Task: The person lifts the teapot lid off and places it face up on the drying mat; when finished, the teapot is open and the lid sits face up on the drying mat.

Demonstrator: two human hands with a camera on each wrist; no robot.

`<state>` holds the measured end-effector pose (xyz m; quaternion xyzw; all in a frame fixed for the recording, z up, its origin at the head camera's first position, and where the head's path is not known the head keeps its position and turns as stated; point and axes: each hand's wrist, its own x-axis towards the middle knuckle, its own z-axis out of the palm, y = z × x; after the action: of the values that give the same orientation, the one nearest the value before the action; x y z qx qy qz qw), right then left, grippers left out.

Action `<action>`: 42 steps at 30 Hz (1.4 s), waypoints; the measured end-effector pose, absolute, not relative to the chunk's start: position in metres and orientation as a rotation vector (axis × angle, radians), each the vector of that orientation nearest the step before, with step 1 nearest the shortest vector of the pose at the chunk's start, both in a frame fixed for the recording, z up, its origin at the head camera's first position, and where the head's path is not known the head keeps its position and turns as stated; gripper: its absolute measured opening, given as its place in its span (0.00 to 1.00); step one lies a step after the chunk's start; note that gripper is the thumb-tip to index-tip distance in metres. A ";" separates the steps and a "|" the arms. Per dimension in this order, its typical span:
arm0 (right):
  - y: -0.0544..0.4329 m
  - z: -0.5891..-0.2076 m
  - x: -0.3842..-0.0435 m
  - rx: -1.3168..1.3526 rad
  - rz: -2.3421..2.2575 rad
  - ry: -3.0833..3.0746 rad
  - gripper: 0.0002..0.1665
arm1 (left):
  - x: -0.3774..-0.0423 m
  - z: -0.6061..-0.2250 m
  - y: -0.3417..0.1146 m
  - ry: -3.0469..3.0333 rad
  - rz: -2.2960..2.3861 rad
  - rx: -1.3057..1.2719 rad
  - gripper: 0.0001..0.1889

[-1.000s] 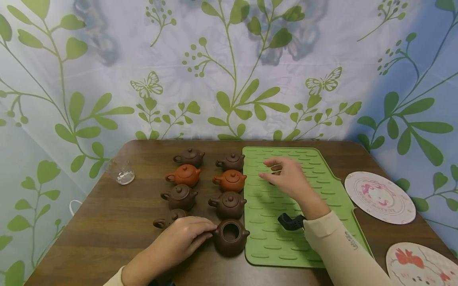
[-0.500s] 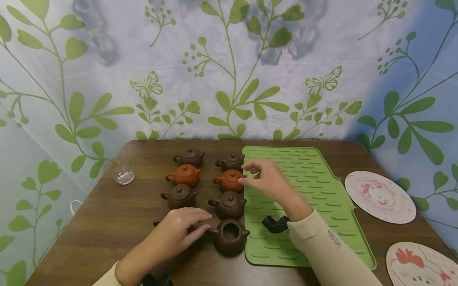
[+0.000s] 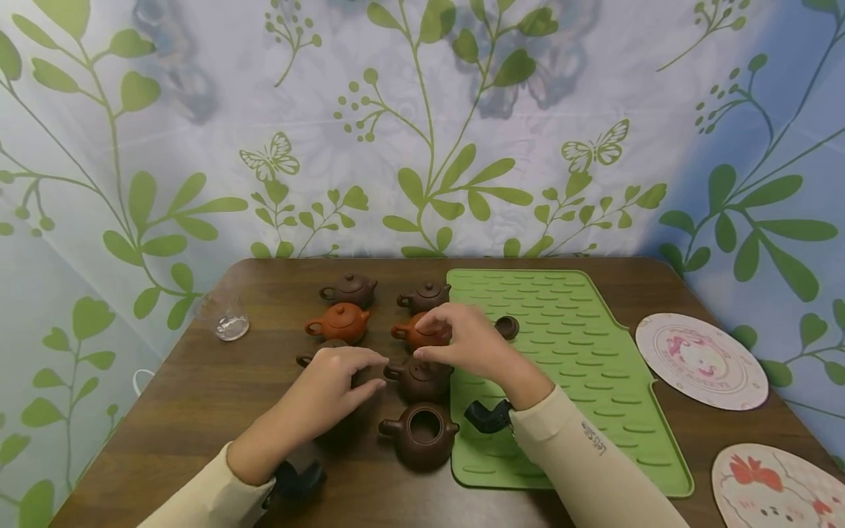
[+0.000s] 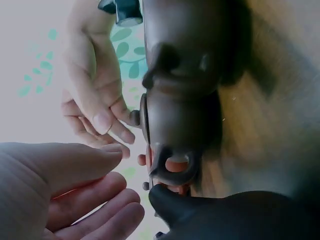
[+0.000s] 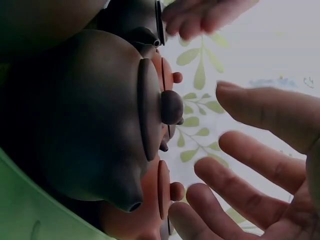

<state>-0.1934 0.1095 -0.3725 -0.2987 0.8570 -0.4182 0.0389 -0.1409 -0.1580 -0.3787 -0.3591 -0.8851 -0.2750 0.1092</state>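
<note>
The right grip (image 3: 467, 341) is loosely spread beside a lidded brown teapot (image 3: 417, 383), the left grip (image 3: 333, 385) parted near its handle (image 3: 393, 371); on the near side stands a lidless brown teapot (image 3: 428, 453), a small dark round piece (image 3: 507, 327) lies on the green mat (image 3: 581, 352), all on the bench (image 3: 172, 425)

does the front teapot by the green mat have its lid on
No, in the head view that teapot beside the mat stands uncovered, its dark inside showing.
</note>
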 end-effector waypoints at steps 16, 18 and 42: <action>0.110 -0.379 -0.192 -1.078 -1.069 2.569 0.17 | -0.176 -0.382 -0.141 -2.845 -0.905 -0.960 0.12; 0.110 -0.379 -0.191 -1.084 -1.065 2.556 0.16 | -0.177 -0.383 -0.141 -2.847 -0.930 -0.958 0.11; 0.115 -0.380 -0.194 -1.096 -1.057 2.585 0.05 | -0.178 -0.384 -0.141 -2.911 -1.023 -0.872 0.07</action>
<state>-0.1938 0.1145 -0.3801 -0.3644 0.8595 -0.3513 0.0706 -0.1782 -0.1407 -0.3844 -0.2719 -0.9073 -0.3190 -0.0325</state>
